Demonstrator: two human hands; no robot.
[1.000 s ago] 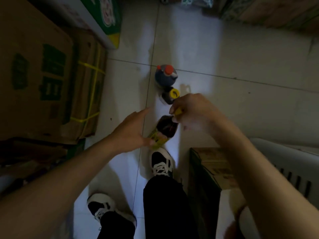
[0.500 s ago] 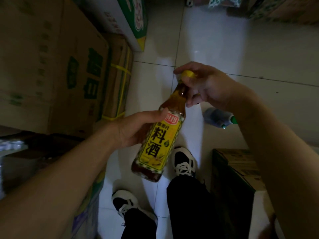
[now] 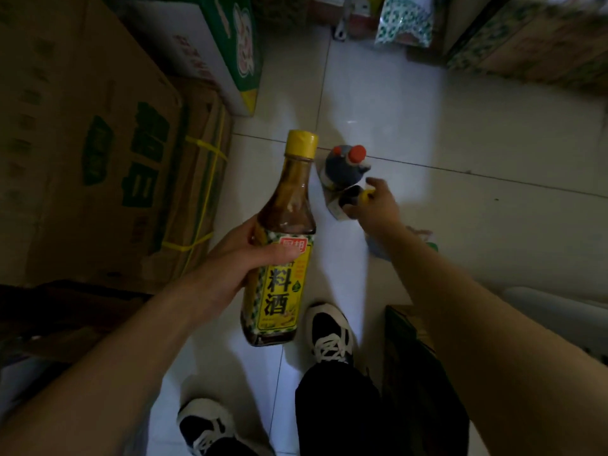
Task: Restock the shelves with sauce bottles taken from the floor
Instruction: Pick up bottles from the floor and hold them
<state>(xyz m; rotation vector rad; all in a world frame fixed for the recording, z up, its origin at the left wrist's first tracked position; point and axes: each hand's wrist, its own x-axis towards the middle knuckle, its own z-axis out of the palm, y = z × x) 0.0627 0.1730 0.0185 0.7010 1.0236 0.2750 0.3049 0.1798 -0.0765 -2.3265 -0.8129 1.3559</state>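
My left hand (image 3: 241,258) grips a brown sauce bottle (image 3: 283,268) with a yellow cap and yellow label, held upright above the floor. Down on the white tiles, my right hand (image 3: 378,200) curls round the yellow-capped neck of a second dark bottle (image 3: 350,197). Just behind that one stands a dark bottle with a red cap (image 3: 345,166). No shelf is in view.
Stacked cardboard boxes (image 3: 98,153) line the left side, one bound with yellow straps. A dark carton (image 3: 414,373) stands by my right leg, and a plastic bottle (image 3: 424,245) lies under my right forearm. More boxes and packets (image 3: 404,21) sit at the far end.
My right hand let go of the first bottle's cap and dropped to the second bottle on the floor. My left hand now holds the first bottle alone, more upright.
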